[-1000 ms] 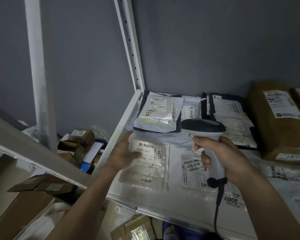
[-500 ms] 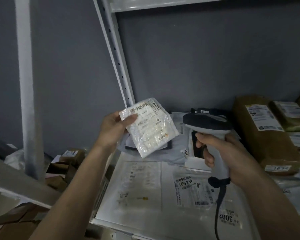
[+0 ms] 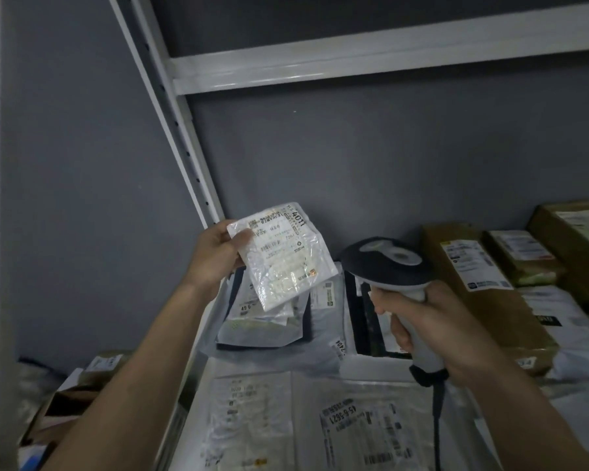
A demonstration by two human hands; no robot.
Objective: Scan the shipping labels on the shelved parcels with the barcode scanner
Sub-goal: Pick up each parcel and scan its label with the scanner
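My left hand [image 3: 215, 256] pinches a small clear-plastic parcel [image 3: 283, 260] by its top left corner and holds it tilted in the air above the shelf, its white label marked 4011 facing me. My right hand [image 3: 432, 324] grips the white handle of the barcode scanner [image 3: 388, 263]. The scanner's dark head sits just right of the lifted parcel and points toward the back of the shelf. A black cable hangs from the handle's base. More labelled parcels lie flat on the white shelf [image 3: 198, 372] below, among them a clear bag marked 45-6-5621 [image 3: 361, 426].
Dark and grey mailer bags [image 3: 269, 321] are stacked under the lifted parcel. Brown cardboard boxes [image 3: 483, 287] with labels line the right of the shelf. A white upright post [image 3: 181, 141] and an upper shelf beam [image 3: 354, 62] frame the bay. Boxes sit lower left, off the shelf.
My left hand picked the 4011 parcel off the shelf and raised it, label toward me. The scanner in my right hand stayed beside it while my view tipped upward.
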